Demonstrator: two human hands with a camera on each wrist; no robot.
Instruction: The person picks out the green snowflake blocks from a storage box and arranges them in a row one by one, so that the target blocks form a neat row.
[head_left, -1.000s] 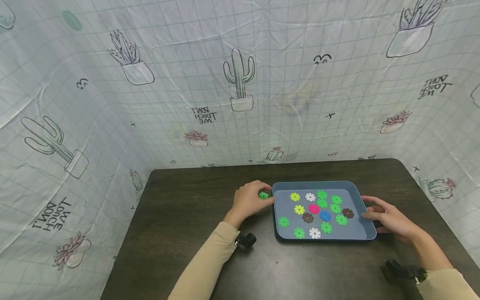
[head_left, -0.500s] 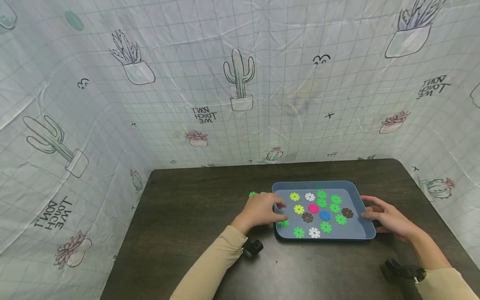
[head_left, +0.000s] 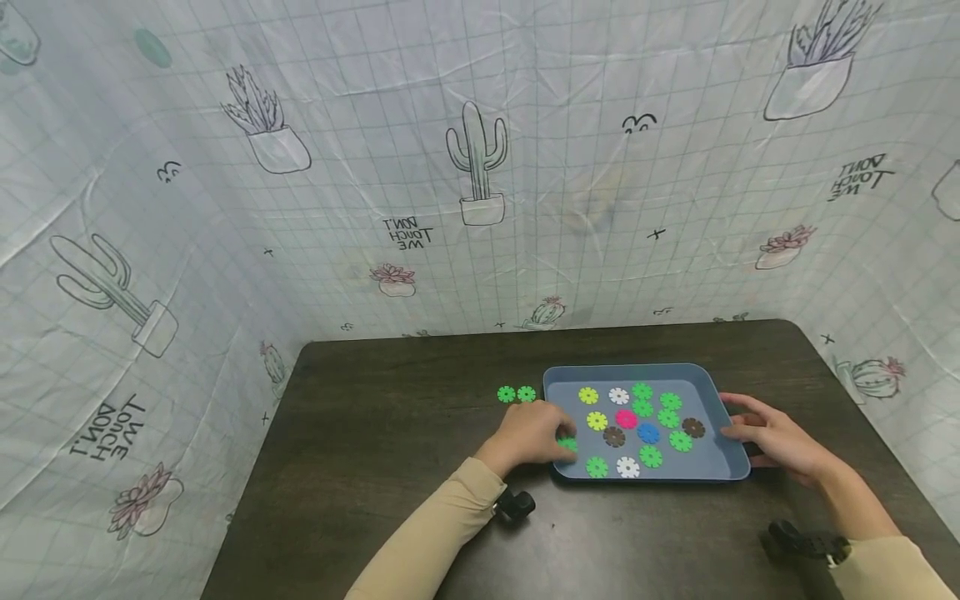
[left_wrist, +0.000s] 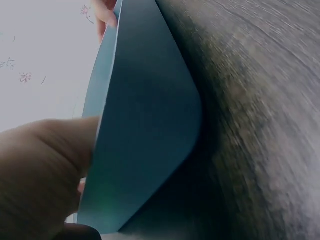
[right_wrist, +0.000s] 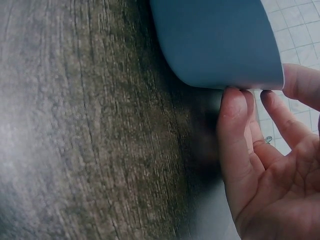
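The head view shows the left hand (head_left: 528, 433) reaching over the left end of the blue-grey tray (head_left: 708, 460), thumb and fingers curved about a green piece (head_left: 567, 444) near that end; whether they pinch it or only touch it cannot be told. The left wrist view does not settle this: the tray's outer wall hides the fingertips and every piece. The right hand (head_left: 780, 437) grips the opposite end, thumb over the rim. The right wrist view, which also leaves out the pieces, adds what the head view hides: fingertips (right_wrist: 232, 105) pressed to the outside of the tray. Only from above do the contents appear: more green pieces, two yellow pieces (head_left: 588, 396), two white pieces (head_left: 627, 467), two brown pieces (head_left: 693, 427), a pink piece (head_left: 626, 419) and a blue piece (head_left: 648, 432). Two green discs (head_left: 506, 394) lie side by side on the dark table (head_left: 390, 450), just left of the tray.
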